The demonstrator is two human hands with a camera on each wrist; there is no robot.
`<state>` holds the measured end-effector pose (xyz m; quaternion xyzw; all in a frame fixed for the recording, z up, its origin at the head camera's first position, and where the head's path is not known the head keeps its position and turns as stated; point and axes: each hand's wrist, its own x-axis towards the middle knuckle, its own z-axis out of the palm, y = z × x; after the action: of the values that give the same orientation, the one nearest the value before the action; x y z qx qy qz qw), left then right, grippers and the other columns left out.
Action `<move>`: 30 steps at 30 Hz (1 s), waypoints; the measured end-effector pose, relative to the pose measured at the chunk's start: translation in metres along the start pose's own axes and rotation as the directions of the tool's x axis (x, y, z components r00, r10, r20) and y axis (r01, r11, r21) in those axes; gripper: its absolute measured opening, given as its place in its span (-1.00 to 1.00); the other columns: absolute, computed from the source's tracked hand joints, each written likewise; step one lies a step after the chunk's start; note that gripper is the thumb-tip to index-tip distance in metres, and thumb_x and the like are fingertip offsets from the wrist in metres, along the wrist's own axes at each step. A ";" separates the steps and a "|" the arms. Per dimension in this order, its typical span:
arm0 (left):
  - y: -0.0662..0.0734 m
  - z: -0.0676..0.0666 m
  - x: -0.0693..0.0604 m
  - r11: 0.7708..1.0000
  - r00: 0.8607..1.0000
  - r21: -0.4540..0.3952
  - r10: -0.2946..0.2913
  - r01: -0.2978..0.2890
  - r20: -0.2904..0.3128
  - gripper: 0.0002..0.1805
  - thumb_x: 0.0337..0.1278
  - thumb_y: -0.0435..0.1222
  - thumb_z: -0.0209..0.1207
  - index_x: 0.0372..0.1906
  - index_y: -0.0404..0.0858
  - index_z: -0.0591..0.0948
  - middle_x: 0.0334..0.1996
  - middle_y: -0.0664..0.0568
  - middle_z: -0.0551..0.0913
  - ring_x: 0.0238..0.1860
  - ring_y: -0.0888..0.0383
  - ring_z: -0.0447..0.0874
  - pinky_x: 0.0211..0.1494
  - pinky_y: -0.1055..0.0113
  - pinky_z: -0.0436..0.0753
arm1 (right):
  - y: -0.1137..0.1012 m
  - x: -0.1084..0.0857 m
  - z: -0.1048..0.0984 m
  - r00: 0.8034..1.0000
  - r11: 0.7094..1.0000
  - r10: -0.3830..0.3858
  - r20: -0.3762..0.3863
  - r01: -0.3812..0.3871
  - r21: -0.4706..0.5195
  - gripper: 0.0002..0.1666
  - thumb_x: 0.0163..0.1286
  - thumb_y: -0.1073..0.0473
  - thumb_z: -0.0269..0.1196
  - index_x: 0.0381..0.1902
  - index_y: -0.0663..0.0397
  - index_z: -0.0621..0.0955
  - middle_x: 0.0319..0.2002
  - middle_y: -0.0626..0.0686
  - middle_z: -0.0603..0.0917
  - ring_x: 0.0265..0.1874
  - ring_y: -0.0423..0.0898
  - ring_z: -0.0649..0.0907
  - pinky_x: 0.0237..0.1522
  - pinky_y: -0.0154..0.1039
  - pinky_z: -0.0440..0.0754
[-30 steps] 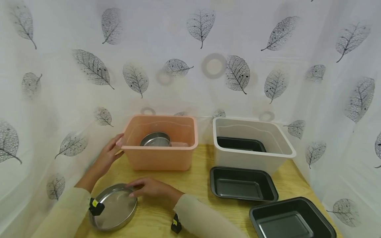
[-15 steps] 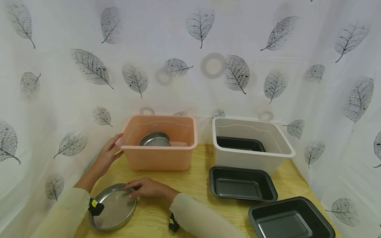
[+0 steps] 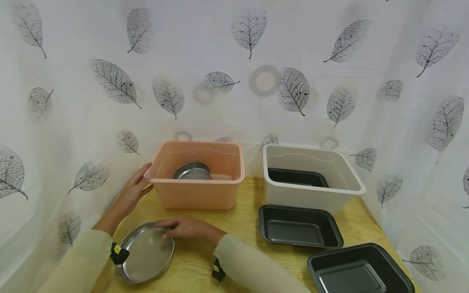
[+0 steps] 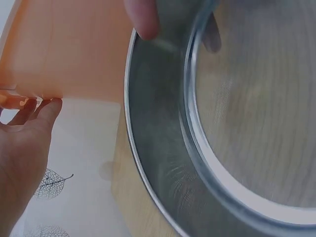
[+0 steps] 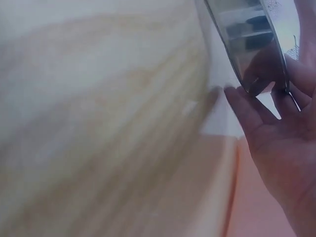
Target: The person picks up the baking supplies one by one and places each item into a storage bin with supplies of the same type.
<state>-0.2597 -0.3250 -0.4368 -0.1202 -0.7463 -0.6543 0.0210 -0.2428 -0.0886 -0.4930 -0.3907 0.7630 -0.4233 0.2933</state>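
Peach plastic tub (image 3: 198,197), clasped by left grip (image 3: 132,190), contains one round metal sieve (image 3: 192,173). Right grip (image 3: 186,228) pinches a wider metal sieve (image 3: 147,254), still outside.

vessels counted: two bins, one orange bin (image 3: 194,196) and one white bin (image 3: 293,197); two round metal vessels, one held vessel (image 3: 146,252) and one binned vessel (image 3: 192,174); three dark rectangular pans, one inner pan (image 3: 298,178), one middle pan (image 3: 293,230) and one near pan (image 3: 360,272). person counted: two hands, left hand (image 3: 133,189) and right hand (image 3: 187,226); two sleeves, left sleeve (image 3: 73,260) and right sleeve (image 3: 256,266); two wrist units, left unit (image 3: 119,254) and right unit (image 3: 218,270). surroundings counted: one wooden table (image 3: 245,228); one curtain (image 3: 205,40) bearing over twenty leaf prints (image 3: 294,89), exact number unfixed because some are cut off at the edges; at least four faint rings (image 3: 253,80).
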 end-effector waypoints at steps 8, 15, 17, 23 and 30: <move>0.000 -0.001 0.000 1.000 1.000 0.002 0.001 -0.001 0.009 -0.29 0.63 -0.11 -0.14 0.64 -0.20 -0.12 0.61 -0.30 -0.31 0.55 -0.38 -0.20 0.36 0.31 0.41 | -0.007 -0.013 -0.018 0.999 0.998 -0.035 0.037 0.037 -0.052 -0.48 0.46 0.14 0.27 0.35 -0.23 0.57 0.41 -0.24 0.46 0.39 -0.35 0.38 0.31 -0.49 0.39; 0.000 -0.001 0.000 1.000 1.000 0.003 0.000 0.000 0.006 -0.28 0.62 -0.11 -0.13 0.64 -0.21 -0.13 0.62 -0.29 -0.31 0.55 -0.38 -0.20 0.37 0.30 0.40 | -0.017 -0.028 -0.038 0.998 0.988 -0.054 0.029 0.058 -0.146 -0.48 0.41 0.11 0.32 0.32 -0.24 0.60 0.37 -0.18 0.52 0.34 -0.35 0.44 0.27 -0.50 0.41; 0.001 0.000 0.001 1.000 1.000 0.003 0.001 -0.001 0.006 -0.27 0.62 -0.11 -0.13 0.64 -0.22 -0.13 0.61 -0.30 -0.31 0.55 -0.38 -0.20 0.39 0.25 0.38 | -0.020 -0.033 -0.046 0.998 0.988 -0.064 0.021 0.067 -0.136 -0.47 0.40 0.11 0.34 0.32 -0.23 0.60 0.36 -0.20 0.53 0.35 -0.35 0.44 0.29 -0.49 0.41; 0.003 0.001 0.001 1.000 1.000 0.006 -0.008 0.008 0.003 -0.27 0.63 -0.13 -0.13 0.64 -0.24 -0.15 0.61 -0.33 -0.32 0.54 -0.39 -0.20 0.37 0.30 0.38 | -0.028 -0.049 -0.067 0.994 0.982 -0.107 0.001 0.105 -0.154 -0.44 0.37 0.09 0.37 0.33 -0.19 0.59 0.37 -0.20 0.52 0.39 -0.34 0.40 0.37 -0.45 0.37; 0.006 0.002 0.001 0.999 0.999 -0.012 -0.031 0.031 -0.005 -0.26 0.63 -0.14 -0.13 0.63 -0.26 -0.16 0.61 -0.30 -0.34 0.55 -0.37 -0.22 0.43 0.00 0.20 | -0.035 -0.065 -0.086 0.993 0.980 -0.112 -0.038 0.104 -0.167 -0.42 0.33 0.08 0.41 0.32 -0.20 0.61 0.37 -0.21 0.50 0.42 -0.33 0.35 0.38 -0.42 0.37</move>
<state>-0.2587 -0.3223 -0.4311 -0.1069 -0.7440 -0.6594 0.0120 -0.2636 -0.0101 -0.4145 -0.4443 0.7798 -0.3832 0.2185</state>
